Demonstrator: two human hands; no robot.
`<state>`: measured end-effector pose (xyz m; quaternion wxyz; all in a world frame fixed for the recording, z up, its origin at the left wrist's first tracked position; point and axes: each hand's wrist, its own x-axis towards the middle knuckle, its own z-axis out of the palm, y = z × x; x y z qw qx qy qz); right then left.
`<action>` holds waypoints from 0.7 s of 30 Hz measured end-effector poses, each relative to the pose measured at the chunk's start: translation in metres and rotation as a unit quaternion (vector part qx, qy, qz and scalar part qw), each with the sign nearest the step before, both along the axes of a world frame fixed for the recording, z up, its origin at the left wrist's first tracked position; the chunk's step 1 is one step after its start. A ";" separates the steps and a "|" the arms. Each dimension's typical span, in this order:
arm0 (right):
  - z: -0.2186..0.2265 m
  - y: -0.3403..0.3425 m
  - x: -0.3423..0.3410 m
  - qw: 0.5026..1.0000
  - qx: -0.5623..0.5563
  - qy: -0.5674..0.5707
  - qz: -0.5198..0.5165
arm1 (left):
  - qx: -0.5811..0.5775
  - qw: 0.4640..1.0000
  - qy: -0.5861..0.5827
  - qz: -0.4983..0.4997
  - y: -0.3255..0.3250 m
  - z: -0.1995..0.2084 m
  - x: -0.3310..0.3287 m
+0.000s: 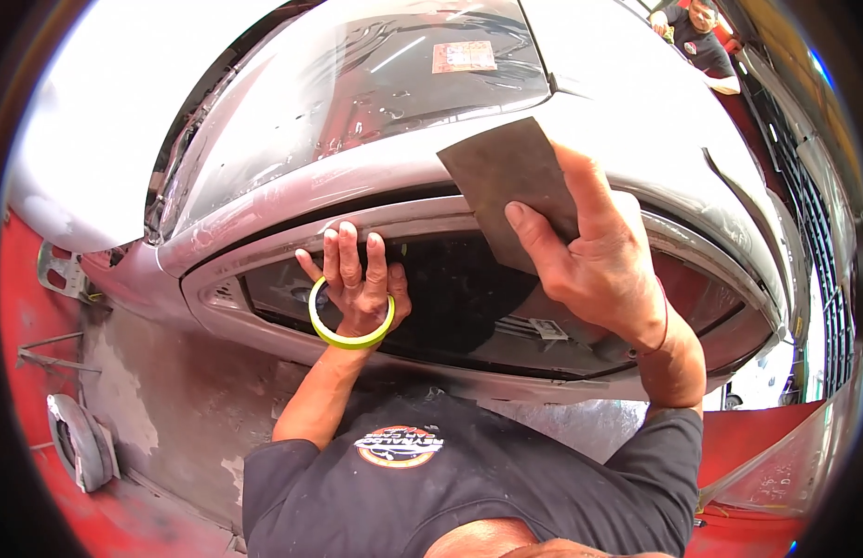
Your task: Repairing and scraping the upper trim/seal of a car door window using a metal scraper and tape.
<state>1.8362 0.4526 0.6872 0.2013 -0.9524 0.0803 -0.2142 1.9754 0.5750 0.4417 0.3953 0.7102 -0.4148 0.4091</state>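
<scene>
Between the thumb and fingers of my right hand (603, 256) is a dark grey sheet of sandpaper (510, 181), raised in front of the car's roof edge. My left hand (357, 284) lies with fingers stretched out against the upper frame of the car's side door (431, 216). A yellow-green roll of masking tape (352, 341) hangs as a ring around that hand, near the wrist. Below the frame is the dark side window (450, 307), partly covered by my hands. The car's body has a dull grey and whitish finish.
The windshield (375, 84) carries a paper sticker (465, 57). Another person (699, 42) stands beyond the car at the far right. A round grey part (78, 442) rests on the floor at the left, near a metal stand (54, 358). Clear plastic sheeting (776, 465) hangs at the lower right.
</scene>
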 end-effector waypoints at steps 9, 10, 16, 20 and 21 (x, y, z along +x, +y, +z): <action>-0.011 -0.001 0.008 0.999 0.006 -0.038 0.004 | -0.007 1.000 0.000 -0.007 0.000 -0.001 0.001; -0.009 0.000 0.010 0.999 -0.003 -0.042 0.011 | -0.007 1.000 0.000 -0.007 0.000 -0.001 0.001; -0.005 -0.001 -0.003 0.999 -0.007 -0.011 -0.032 | -0.004 1.000 -0.008 -0.006 -0.001 0.003 -0.002; 0.000 0.004 0.008 1.000 -0.010 0.020 -0.021 | -0.003 1.000 -0.005 -0.010 0.001 -0.003 0.002; 0.005 0.001 0.003 0.999 0.030 0.024 -0.031 | -0.013 1.000 0.000 -0.008 0.001 -0.004 0.002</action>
